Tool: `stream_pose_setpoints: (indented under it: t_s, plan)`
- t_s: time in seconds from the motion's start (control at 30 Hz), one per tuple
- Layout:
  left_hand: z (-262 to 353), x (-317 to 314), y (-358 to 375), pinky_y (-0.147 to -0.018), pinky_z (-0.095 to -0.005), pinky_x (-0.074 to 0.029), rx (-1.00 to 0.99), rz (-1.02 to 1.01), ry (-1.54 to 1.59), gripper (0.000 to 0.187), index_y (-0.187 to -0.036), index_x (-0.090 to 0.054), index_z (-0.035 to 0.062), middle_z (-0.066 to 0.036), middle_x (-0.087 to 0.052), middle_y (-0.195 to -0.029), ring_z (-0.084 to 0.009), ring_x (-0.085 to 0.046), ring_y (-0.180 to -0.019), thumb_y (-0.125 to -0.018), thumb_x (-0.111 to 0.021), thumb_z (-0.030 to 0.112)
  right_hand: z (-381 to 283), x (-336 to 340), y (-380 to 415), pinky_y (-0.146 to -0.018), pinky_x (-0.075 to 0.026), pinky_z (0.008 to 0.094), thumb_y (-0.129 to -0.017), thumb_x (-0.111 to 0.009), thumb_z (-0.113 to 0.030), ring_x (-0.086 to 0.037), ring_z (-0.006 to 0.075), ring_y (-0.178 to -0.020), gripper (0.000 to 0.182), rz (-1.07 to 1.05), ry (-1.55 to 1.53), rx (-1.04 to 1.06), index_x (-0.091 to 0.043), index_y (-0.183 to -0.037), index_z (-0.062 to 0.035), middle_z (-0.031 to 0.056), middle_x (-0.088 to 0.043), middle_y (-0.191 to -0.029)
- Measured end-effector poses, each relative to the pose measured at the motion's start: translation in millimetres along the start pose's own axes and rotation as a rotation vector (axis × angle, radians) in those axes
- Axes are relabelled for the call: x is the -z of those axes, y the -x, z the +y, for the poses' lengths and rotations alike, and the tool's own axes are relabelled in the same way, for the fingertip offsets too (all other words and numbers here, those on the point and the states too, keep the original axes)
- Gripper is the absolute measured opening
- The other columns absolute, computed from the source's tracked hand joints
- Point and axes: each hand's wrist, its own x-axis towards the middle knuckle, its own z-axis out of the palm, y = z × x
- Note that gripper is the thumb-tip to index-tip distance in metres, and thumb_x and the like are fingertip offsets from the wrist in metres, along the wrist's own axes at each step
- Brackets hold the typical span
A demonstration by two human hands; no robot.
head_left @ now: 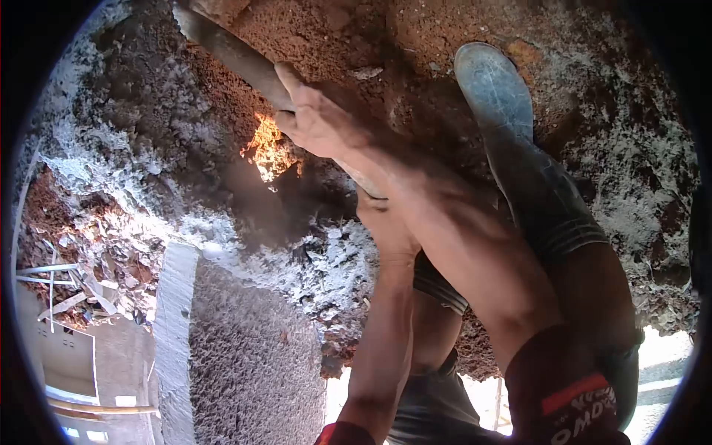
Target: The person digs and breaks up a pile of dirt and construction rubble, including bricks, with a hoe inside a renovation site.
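Observation:
A long grey-brown tool handle slants from the upper left down into both of my hands. My right hand is closed around it farther up. Lower along the same handle, my left hand is wrapped round its near end, partly behind my right forearm. What sits at the far end of the tool cannot be made out; it runs toward the top edge over reddish soil. Just below my right hand, a patch of soil glows bright orange.
My dusty boot stands on the soil at upper right. Below left is a rough grey concrete block or wall with a pale edge. Rubble and broken sticks lie at far left, near a building. Pale, crumbly dirt borders the dark ground.

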Motion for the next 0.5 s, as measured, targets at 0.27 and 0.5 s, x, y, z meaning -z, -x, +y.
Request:
stream_pose_setpoints:
  t_s: [0.27, 0.5]
  plan:
    - [19, 51, -79, -0.066, -0.0251, -0.051, -0.071, -0.007, -0.325, 0.026, -0.106, -0.052, -0.0015, -0.006, -0.061, -0.092, -0.0132, -0.059, -0.076, -0.081, -0.06, 0.0, -4, -66, -47, -0.055, -0.05, 0.0471, -0.078, -0.052, -0.012, -0.065, 0.0329, -0.066, 0.063, -0.169, 0.387, -0.012, -0.025, -0.134, -0.0022, 0.0217, -0.063, -0.073]
    - [-24, 51, 12, -0.068, -0.0239, -0.05, -0.027, 0.008, -0.415, 0.026, -0.106, -0.052, -0.0013, -0.005, -0.062, -0.092, -0.0127, -0.058, -0.078, -0.081, -0.06, 0.002, 4, -45, 37, -0.061, -0.052, 0.0407, -0.086, -0.046, -0.014, -0.066, 0.0297, -0.08, 0.048, -0.357, 0.521, -0.2, -0.033, -0.132, -0.0079, 0.017, -0.066, -0.083]
